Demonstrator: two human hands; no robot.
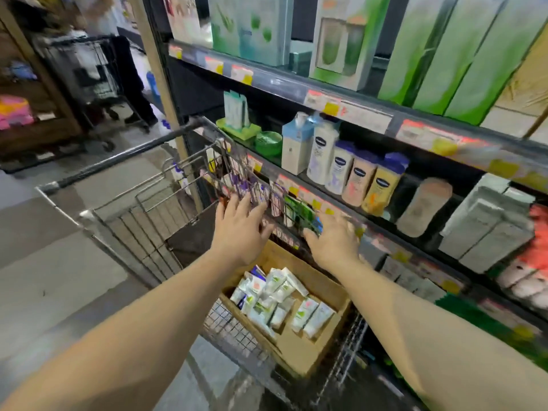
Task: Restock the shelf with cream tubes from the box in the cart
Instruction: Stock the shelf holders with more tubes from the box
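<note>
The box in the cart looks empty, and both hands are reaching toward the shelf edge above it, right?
Not quite: the box is not empty; it holds cream tubes, as the head view shows. Both hands, left and right, do reach toward the shelf edge above it.

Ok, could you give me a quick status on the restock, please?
Both hands open, empty, at cart rim. Cream tubes in box. Nothing blocking.

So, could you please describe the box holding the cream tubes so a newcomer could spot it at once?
Start at the wire shopping cart parked against the shelves. Inside it, below both outstretched hands, sits an open brown cardboard box. Unlike anything else in the cart, it is filled with small white cream tubes lying jumbled together.
</note>
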